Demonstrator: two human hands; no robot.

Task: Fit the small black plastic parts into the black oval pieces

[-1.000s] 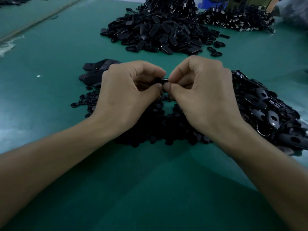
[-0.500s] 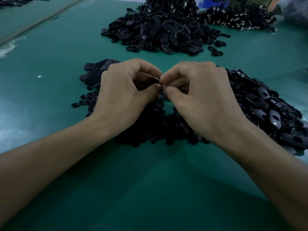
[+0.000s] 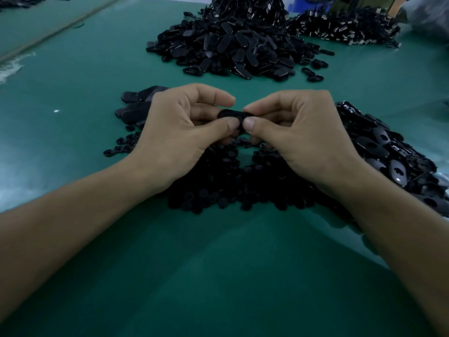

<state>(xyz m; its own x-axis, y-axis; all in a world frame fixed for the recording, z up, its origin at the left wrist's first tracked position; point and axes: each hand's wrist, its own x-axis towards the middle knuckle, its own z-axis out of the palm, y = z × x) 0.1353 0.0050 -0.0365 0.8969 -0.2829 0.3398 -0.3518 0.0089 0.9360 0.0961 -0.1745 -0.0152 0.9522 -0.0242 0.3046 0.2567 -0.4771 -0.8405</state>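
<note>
We pinch one black oval piece (image 3: pixel 230 115) between both thumbs and forefingers, left hand (image 3: pixel 179 135) and right hand (image 3: pixel 298 137) meeting above the small parts heap (image 3: pixel 233 188). We judge even thumb pressure seats the insert (hidden here). Oval piles (image 3: pixel 233 49) crowd nearby; nothing blocks us.

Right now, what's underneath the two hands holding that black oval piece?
A heap of small black parts lies on the green table beneath the left hand and right hand. The hands cover part of the heap, and also part of the oval piece.
</note>
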